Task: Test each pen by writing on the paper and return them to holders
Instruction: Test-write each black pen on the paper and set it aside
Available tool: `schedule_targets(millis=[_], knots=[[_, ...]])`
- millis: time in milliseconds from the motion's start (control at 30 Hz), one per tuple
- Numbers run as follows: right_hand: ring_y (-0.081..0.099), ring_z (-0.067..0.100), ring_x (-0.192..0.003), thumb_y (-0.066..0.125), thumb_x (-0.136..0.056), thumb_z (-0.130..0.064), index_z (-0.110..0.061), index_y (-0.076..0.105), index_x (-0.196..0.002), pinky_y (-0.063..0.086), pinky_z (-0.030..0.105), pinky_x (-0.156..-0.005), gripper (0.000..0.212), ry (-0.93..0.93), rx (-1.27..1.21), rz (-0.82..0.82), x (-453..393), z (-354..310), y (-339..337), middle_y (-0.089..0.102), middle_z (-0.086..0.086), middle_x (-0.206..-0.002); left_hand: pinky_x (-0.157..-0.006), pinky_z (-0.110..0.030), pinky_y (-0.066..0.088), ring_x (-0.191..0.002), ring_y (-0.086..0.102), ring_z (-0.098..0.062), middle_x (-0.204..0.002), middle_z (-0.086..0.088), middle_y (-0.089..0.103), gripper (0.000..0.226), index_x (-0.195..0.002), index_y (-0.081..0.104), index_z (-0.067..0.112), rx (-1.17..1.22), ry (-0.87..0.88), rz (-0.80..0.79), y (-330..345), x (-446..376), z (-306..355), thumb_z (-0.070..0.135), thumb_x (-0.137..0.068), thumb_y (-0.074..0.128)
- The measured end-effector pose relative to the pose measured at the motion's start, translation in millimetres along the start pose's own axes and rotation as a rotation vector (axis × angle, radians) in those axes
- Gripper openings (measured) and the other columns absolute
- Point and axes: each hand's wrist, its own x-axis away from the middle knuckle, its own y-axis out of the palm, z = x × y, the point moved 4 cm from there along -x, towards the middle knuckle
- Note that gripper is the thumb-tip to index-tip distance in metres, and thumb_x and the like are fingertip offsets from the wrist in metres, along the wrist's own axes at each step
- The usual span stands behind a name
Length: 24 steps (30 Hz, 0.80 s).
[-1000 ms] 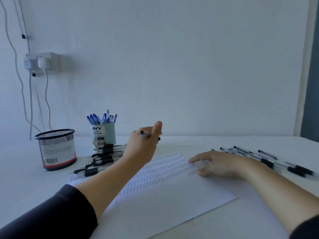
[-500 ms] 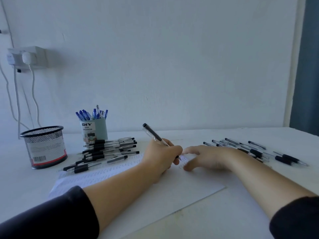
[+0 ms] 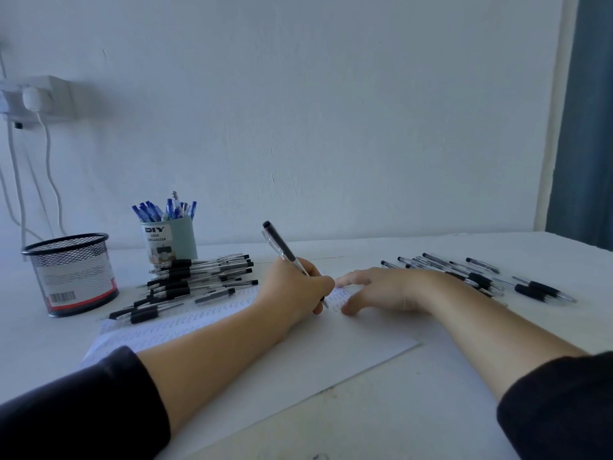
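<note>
1. On the white table (image 3: 447, 393), seen from the head, lies a paper (image 3: 265, 366) with rows of small marks.
2. Left hand (image 3: 295, 287) grips a black pen (image 3: 285, 252), tip down on the paper.
3. Right hand (image 3: 391, 290) lies flat on the paper, fingers straight.
4. Black pens (image 3: 195, 280) sit piled by the cup (image 3: 170, 242); more pens (image 3: 481, 277) lie right.
5. A mesh pot (image 3: 71, 273) stands left, by a white wall (image 3: 331, 111).

home desk | white table (image 3: 431, 410) | wall socket (image 3: 36, 97) | pen holders (image 3: 170, 242)
</note>
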Motion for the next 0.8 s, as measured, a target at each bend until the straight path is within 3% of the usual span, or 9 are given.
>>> schedule_targets(millis=[800], knots=[[0.033,0.014,-0.135,0.061,-0.085,-0.034,-0.043,0.04,-0.139,0.028,0.026,-0.095,0.058,0.003,0.05,-0.002,4.5,-4.5,0.1,0.034,-0.01,-0.149,-0.044,-0.016,0.031,-0.032,0.038,-0.004,-0.041,0.002,0.055,0.023,-0.053,0.053,0.013,-0.035,0.033,0.025,1.1,0.5,1.7,0.009,-0.075,0.058]])
